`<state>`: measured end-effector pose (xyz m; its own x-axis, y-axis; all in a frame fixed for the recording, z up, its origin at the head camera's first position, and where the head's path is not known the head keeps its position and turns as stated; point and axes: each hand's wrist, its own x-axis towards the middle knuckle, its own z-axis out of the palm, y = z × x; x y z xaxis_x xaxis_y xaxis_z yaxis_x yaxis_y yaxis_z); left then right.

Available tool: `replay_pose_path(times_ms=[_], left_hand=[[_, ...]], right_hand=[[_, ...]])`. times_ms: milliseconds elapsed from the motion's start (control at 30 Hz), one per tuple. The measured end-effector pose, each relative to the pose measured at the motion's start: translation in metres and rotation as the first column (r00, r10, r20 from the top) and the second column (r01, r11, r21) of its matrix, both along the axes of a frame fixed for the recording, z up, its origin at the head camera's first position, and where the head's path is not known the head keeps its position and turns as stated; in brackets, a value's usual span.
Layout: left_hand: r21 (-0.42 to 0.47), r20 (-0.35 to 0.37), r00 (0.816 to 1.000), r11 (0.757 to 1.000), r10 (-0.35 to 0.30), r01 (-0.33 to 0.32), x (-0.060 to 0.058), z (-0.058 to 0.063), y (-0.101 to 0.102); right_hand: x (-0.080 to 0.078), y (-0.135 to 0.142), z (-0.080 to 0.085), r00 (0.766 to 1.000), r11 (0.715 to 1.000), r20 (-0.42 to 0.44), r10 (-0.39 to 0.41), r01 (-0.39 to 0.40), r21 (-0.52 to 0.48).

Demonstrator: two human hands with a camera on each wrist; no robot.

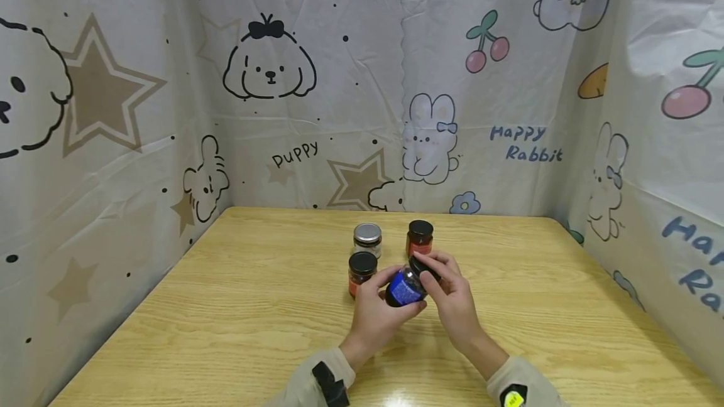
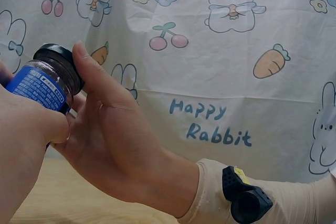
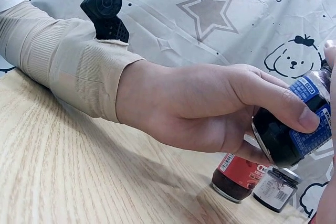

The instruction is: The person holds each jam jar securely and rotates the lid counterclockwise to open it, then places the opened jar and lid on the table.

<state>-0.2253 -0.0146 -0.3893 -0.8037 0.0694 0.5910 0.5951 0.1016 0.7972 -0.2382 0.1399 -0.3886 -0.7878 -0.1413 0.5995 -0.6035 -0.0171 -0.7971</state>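
Left hand (image 1: 378, 314), lower centre of the frame: fingers curled round the body of the tilted blue-labelled jar (image 1: 406, 289). Right hand (image 1: 457, 303): fingers gripping its black lid (image 2: 52, 52). Jar probably glass: rigid, moderately heavy, slippery, breakable; support the body. Beyond, on the table (image 1: 271, 306), the left red-labelled jar (image 1: 361, 267) obstructs leftward movement; silver-lidded jar (image 1: 367, 238) and right red-labelled jar (image 1: 420, 236) stand behind.

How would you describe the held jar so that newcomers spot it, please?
Over the yellow wooden table, find the person's left hand and right hand. They hold a tilted, black-lidded glass jar, the only jar with a blue label.
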Motion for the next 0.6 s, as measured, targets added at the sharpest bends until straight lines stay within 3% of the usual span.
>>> replay_pose_path(times_ms=[67, 233, 300, 600], left_hand=[[-0.001, 0.011, 1.000, 1.000, 0.000, 0.000, 0.001, 0.002, 0.000], [-0.004, 0.013, 1.000, 1.000, 0.017, -0.017, -0.014, -0.018, 0.001], [-0.003, 0.010, 1.000, 1.000, 0.024, -0.024, -0.016, -0.021, 0.001], [0.011, 0.001, 1.000, 1.000, 0.022, -0.022, -0.016, -0.019, 0.000]], right_hand=[[-0.001, 0.000, 0.000, 1.000, 1.000, -0.002, 0.007, -0.007, -0.002], [0.000, 0.000, 0.001, 1.000, 0.999, -0.019, -0.012, 0.013, 0.036], [0.001, 0.000, 0.002, 0.999, 0.999, -0.028, -0.015, 0.017, 0.048], [0.001, 0.001, 0.001, 0.995, 0.995, -0.020, 0.102, -0.102, 0.014]])
